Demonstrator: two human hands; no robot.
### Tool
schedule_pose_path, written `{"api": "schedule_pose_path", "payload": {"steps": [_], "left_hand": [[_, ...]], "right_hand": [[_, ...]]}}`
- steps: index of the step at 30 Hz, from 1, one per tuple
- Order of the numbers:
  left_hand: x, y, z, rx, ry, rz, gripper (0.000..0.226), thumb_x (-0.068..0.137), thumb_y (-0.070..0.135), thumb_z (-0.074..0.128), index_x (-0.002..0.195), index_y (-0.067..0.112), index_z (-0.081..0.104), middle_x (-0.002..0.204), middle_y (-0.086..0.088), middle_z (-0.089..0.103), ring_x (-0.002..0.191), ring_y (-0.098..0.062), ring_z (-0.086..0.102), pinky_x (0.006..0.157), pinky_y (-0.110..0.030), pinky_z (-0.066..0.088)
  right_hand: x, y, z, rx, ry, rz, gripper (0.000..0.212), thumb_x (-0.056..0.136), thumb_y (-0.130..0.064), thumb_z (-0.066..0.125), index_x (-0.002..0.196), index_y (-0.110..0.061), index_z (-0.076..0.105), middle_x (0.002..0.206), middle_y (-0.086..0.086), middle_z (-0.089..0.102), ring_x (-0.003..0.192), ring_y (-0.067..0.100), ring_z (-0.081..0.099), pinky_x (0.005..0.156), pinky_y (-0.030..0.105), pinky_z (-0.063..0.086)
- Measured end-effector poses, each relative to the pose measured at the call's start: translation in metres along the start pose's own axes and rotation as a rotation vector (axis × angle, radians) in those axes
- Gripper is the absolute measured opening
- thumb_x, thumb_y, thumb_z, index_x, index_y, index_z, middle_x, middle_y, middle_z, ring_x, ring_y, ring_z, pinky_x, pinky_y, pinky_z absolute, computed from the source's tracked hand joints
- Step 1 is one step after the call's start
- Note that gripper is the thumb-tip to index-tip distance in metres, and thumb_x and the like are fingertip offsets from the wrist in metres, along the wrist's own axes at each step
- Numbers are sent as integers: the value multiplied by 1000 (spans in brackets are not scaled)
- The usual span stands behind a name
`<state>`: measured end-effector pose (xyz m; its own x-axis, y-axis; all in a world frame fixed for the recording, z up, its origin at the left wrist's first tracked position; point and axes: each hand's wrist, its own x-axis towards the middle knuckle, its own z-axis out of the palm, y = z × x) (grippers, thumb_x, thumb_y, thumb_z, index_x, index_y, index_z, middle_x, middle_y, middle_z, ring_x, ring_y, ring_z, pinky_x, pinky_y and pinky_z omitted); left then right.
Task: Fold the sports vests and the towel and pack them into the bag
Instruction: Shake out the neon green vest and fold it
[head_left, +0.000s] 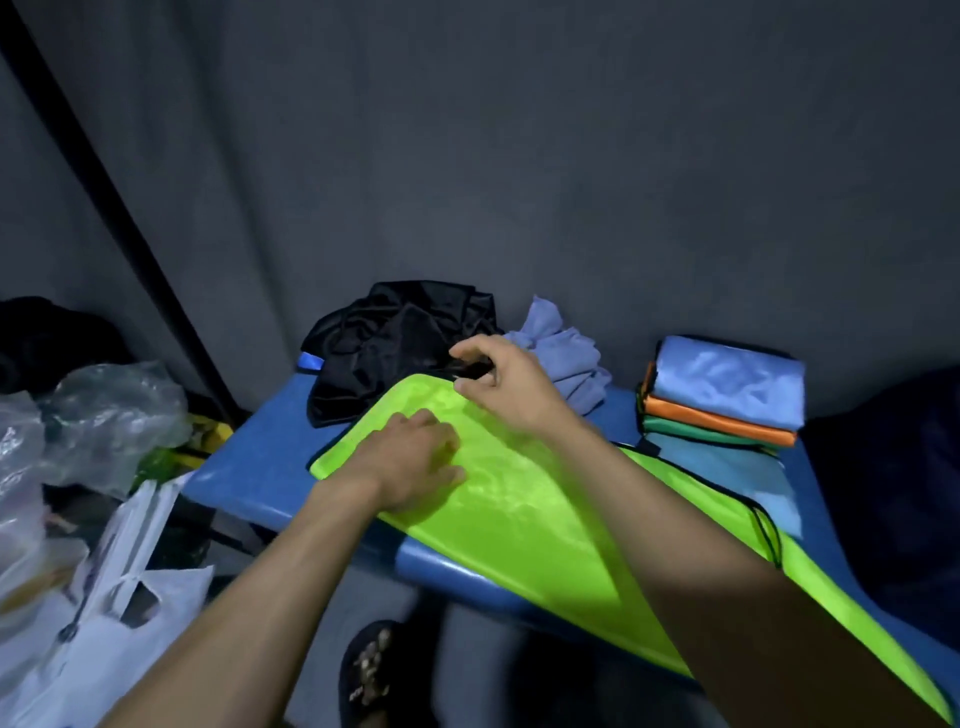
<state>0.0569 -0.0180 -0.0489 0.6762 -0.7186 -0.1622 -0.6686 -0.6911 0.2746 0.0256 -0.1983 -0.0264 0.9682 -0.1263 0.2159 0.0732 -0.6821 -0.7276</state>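
A lime-green sports vest (524, 514) with black trim lies spread along the blue table (249, 462). My left hand (415, 462) presses flat on its far part. My right hand (504, 384) pinches the vest's far black-trimmed corner. Just behind that corner sits a crumpled black bag (395, 338). A crumpled light-purple towel (566, 353) lies to the right of the bag. At the right end rests a stack of folded vests (727, 395): blue on top, then orange and green. Another light-blue piece (748, 478) lies flat below the stack.
Grey curtain hangs close behind the table. Clear and white plastic bags (104, 519) crowd the floor at left. A black pole (104, 182) slants along the left. A sandalled foot (369, 675) shows under the table's front edge. A dark mass (893, 467) fills the right.
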Motion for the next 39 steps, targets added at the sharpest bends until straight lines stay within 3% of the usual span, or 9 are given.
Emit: {"api": "schedule_pose_path", "payload": {"steps": [3,6,10,16,19,25,30,36,39], "left_hand": [[5,24,2,139,82,-45,38,98,46,58,128,23,57,133,-5,47,122,-32,46,97,-46,48],[0,69,6,-14,238,203,25,97,39,59,116,24,64,117,-2,55,111,-28,55,89,-43,50],[-17,140,36,-99,19,527,20,95,35,61,110,24,68,108,2,63,100,-22,61,88,-39,49],[-22,200,70,-155,-8,736,15,95,30,64,107,23,69,102,7,66,91,-11,60,85,-35,50],[-26,216,78,-245,-66,768,20,90,42,68,102,26,70,95,12,66,84,-6,60,83,-33,51],[-21,232,93,-67,-121,783,43,82,63,69,109,30,62,100,9,57,90,-10,52,83,-34,49],[-16,237,92,-72,-165,755,38,83,67,66,101,34,60,95,11,56,86,-9,53,80,-34,50],[-6,249,85,-118,-78,645,29,92,58,61,84,30,59,82,13,63,77,-11,57,71,-36,52],[2,265,77,-275,135,606,39,92,47,69,124,31,54,119,9,61,104,-11,56,89,-31,50]], "right_hand": [[-55,11,-59,-93,93,16,23,89,-12,72,112,-13,71,99,-9,66,63,-9,57,70,13,41],[-127,33,-119,-171,230,90,16,87,-11,73,102,-13,74,96,-4,72,73,7,63,73,20,48],[-228,65,-170,-325,307,230,10,87,-12,76,95,-16,73,87,-7,71,77,6,65,72,19,46],[-315,78,-174,-385,68,227,44,75,-57,83,100,-25,66,96,-15,55,90,6,55,78,15,43],[-332,85,-170,-545,-120,285,67,62,-78,71,110,-33,58,106,-17,48,98,8,43,86,26,41],[-348,100,-174,-434,73,239,18,83,-19,69,100,-23,70,96,-12,63,90,7,57,83,30,47],[-345,107,-187,-114,571,426,20,93,-31,65,80,-16,65,69,7,62,63,10,50,62,36,43],[-331,100,-186,-21,681,465,28,100,-29,61,76,-16,62,63,9,40,59,11,34,58,35,32],[-324,90,-183,64,616,350,25,100,-34,58,86,-16,67,77,17,59,68,16,50,64,40,44]]}}
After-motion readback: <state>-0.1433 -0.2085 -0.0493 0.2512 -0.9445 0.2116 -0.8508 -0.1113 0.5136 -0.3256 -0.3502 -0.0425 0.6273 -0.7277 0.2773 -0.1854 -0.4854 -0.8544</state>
